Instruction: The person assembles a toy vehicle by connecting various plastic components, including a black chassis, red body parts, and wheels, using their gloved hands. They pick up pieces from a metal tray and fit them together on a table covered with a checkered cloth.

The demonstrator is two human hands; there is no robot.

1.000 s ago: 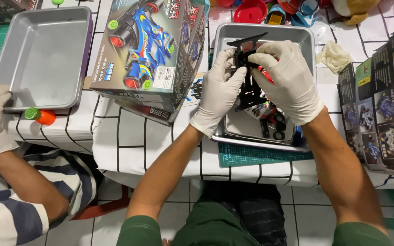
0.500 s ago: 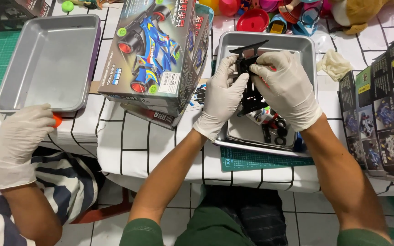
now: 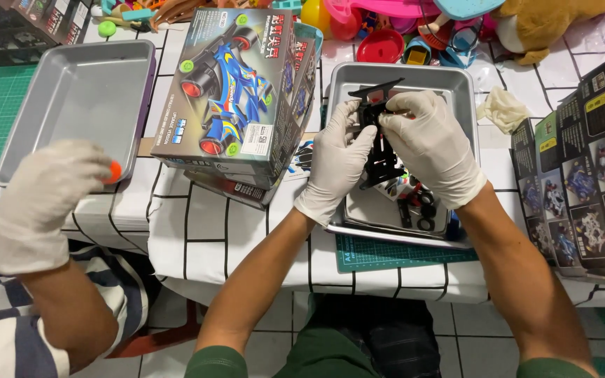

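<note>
**Ana:** Over on the far left, a co-worker's gloved hand (image 3: 45, 199) hovered at the corner of an empty metal tray (image 3: 15, 126), fingers curled round something small and orange (image 3: 114, 171). I couldn't tell what that thing was.

**Ben:** And that striped sleeve (image 3: 1, 329) below it belonged to the same person. Next along, a stack of model car kit boxes (image 3: 236, 91) sat on the white gridded tablecloth (image 3: 197, 238), the top one showing a blue racer.

**Ana:** Then the wearer's left hand (image 3: 336, 164), white glove on, fingers bent and pinching the black plastic car chassis (image 3: 379, 150) from its left side.

**Ben:** The chassis was held up just above the second metal tray (image 3: 456, 87), standing roughly on end between the two hands.

**Ana:** The right hand (image 3: 432, 150), gloved too, wrapped over the chassis top, its fingertips pressed down on the upper edge. Both hands were clenched on that one part.

**Ben:** Under them, loose black wheels and small parts (image 3: 418, 206) lay in the tray bottom, and a green cutting mat (image 3: 400, 255) stuck out beneath the tray's near rim.

**Ana:** A crumpled spare glove (image 3: 502, 108) lay just right of the tray, and more kit boxes (image 3: 582, 182) leaned at the far right edge. Toys (image 3: 386, 45) cluttered the back of the table.
</note>
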